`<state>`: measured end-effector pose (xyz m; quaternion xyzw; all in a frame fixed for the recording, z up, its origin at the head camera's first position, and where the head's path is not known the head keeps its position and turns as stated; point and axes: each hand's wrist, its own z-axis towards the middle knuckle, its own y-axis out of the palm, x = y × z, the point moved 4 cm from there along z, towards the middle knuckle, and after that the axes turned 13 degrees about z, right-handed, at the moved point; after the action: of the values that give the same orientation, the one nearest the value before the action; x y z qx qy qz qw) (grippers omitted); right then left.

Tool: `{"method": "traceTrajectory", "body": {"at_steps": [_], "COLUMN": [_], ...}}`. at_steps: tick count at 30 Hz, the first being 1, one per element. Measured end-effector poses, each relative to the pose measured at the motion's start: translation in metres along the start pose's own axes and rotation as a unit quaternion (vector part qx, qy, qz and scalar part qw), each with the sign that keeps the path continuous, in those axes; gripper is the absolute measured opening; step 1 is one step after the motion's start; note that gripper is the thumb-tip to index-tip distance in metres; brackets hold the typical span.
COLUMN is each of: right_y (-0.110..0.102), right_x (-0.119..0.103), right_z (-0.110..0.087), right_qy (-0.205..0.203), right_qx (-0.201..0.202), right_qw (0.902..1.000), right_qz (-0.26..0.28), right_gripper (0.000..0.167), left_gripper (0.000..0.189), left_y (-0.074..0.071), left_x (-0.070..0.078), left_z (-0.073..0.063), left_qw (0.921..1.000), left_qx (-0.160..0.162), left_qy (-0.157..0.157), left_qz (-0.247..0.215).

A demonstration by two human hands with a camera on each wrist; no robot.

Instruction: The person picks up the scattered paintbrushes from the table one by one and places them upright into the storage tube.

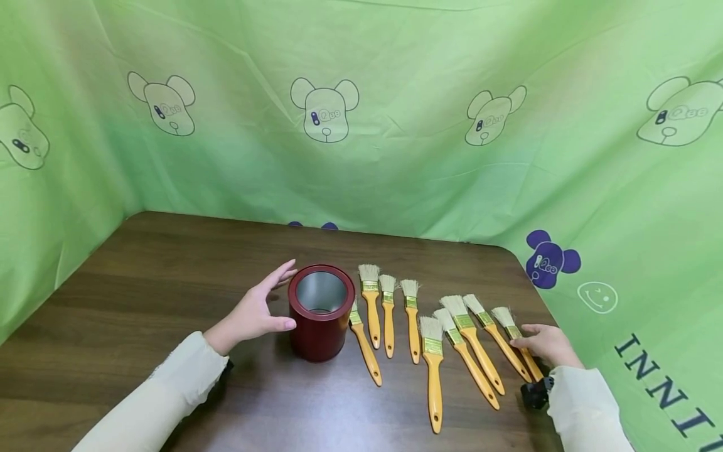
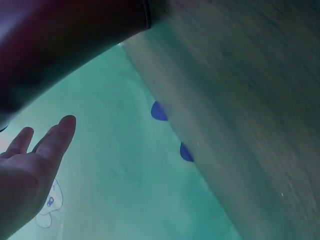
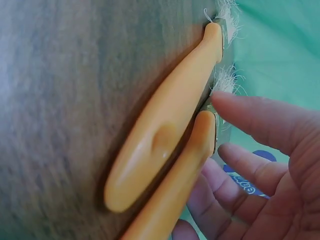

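Observation:
A dark red can (image 1: 319, 336) with an open top and a grey inside stands upright on the table. My left hand (image 1: 257, 314) is at its left side, fingers extended and spread, thumb tip right at the can wall. In the left wrist view, the fingers (image 2: 50, 142) point up beside the dark can (image 2: 65, 45). At the far right, my right hand (image 1: 545, 344) is at the outermost paintbrush (image 1: 530, 361). Its thumb (image 3: 240, 107) overlaps the metal band, and the other fingers are loosely bent on the far side. That brush has a yellow handle and pale bristles.
Several more yellow-handled paintbrushes lie between the can and my right hand, among them a wide one (image 1: 433, 376) and a slim one (image 1: 387, 314). One brush (image 1: 367, 351) lies close against the can's right side. A green printed curtain (image 1: 395, 182) surrounds the brown wooden table (image 1: 101, 301).

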<state>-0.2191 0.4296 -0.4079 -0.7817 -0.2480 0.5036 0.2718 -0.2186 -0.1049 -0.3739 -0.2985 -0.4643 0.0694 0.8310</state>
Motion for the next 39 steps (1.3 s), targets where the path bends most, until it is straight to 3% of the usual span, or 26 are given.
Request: {"method": "traceTrajectory", "body": {"at_steps": [9, 15, 26, 32, 39], "right_y": [0.009, 0.009, 0.007, 0.004, 0.001], "right_x": [0.006, 0.004, -0.002, -0.016, -0.050], "right_z": [0.002, -0.001, -0.004, -0.006, -0.015], "right_qy": [0.037, 0.043, 0.024, 0.011, -0.033], "right_qx": [-0.016, -0.008, 0.002, 0.002, 0.012], "right_qw": [0.9949, 0.9941, 0.9927, 0.9875, 0.9790], "right_qz": [0.092, 0.099, 0.118, 0.157, 0.201], "right_gripper": [0.071, 0.063, 0.063, 0.066, 0.070], "left_gripper": [0.109, 0.110, 0.091, 0.089, 0.089], "left_y": [0.011, 0.017, 0.021, 0.022, 0.022], "left_x": [0.002, 0.006, 0.006, 0.006, 0.007], "left_z": [0.006, 0.008, 0.008, 0.008, 0.007], "left_qw": [0.9983, 0.9980, 0.9959, 0.9945, 0.9918], "left_qx": [-0.019, -0.017, 0.008, 0.007, 0.001], "left_qy": [-0.018, -0.017, -0.076, -0.087, -0.099], "left_qz": [-0.053, -0.058, -0.048, -0.057, -0.082]}}
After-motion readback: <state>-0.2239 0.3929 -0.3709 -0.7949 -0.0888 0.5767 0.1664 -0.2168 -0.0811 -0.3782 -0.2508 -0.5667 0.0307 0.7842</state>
